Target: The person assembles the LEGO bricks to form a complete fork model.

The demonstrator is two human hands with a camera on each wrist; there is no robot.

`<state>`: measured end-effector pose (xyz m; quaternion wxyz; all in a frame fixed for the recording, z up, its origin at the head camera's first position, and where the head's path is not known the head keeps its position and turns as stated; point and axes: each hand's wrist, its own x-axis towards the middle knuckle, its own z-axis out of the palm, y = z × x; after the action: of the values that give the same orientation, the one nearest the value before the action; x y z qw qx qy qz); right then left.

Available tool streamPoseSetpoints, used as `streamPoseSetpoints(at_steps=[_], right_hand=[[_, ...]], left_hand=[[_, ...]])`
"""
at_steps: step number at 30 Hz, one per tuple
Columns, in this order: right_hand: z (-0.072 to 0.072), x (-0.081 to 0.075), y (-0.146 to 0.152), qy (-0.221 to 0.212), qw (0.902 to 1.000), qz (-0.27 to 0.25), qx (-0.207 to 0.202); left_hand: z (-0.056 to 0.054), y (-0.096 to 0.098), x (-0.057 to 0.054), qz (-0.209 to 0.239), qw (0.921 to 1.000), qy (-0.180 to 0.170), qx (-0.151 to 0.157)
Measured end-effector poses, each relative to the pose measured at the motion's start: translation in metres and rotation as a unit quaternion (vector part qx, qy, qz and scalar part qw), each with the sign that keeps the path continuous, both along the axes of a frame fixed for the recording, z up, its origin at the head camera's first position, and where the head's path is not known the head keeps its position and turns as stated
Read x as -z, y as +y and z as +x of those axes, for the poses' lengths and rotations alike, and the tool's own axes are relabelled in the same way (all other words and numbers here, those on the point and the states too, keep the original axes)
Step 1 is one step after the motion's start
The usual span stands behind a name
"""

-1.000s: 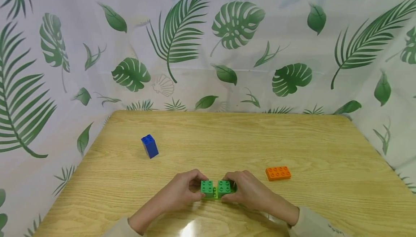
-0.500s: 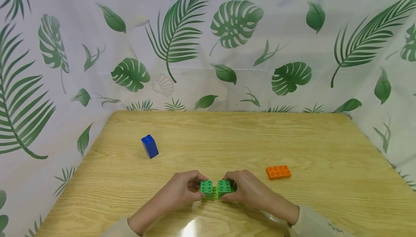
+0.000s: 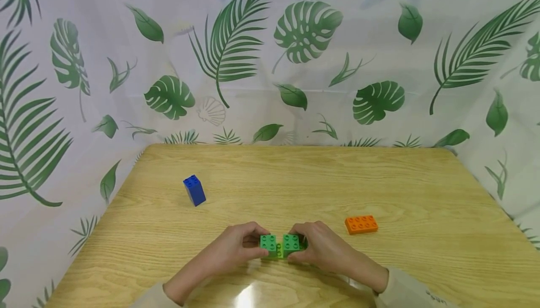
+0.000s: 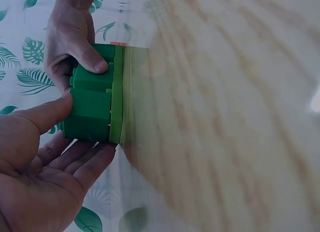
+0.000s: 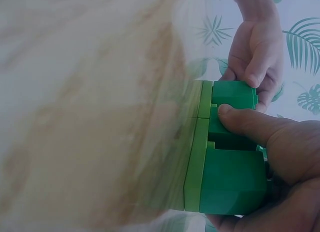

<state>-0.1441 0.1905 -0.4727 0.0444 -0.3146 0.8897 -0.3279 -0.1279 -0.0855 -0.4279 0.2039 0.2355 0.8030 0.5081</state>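
toward the near edge of the desk (image 3: pixel 274 181), left fingers (image 4: pixel 52 112) pinch a green plastic cube-like brick (image 3: pixel 267 242), right fingers (image 5: pixel 250 123) another green brick (image 3: pixel 291 242), atop 2 flat lime plastic bases (image 5: pixel 196 164); uneven pressure could tilt a brick or part the bases.

We've got three green studded blocks (image 5: pixel 234 184) upright, spaced in a row on two light-green slabs (image 5: pixel 195 167) butted end to end, flat on the table (image 3: pixel 270 181)
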Motion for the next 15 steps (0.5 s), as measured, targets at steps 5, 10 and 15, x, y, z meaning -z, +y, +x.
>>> streamPoseSetpoints(at_steps=[5,10,15], right_hand=[[-0.008,0.02,0.005,-0.002,0.9999,0.015,-0.001],[-0.009,0.023,0.005,0.015,0.9998,0.006,-0.014],[-0.011,0.027,0.006,-0.012,0.9999,0.006,0.005]], left_hand=[[0.0,0.0,-0.001,0.002,1.0,0.002,-0.006],[-0.001,0.001,-0.002,-0.01,0.9997,0.018,-0.009],[-0.003,0.002,-0.003,-0.014,0.9996,0.02,-0.013]])
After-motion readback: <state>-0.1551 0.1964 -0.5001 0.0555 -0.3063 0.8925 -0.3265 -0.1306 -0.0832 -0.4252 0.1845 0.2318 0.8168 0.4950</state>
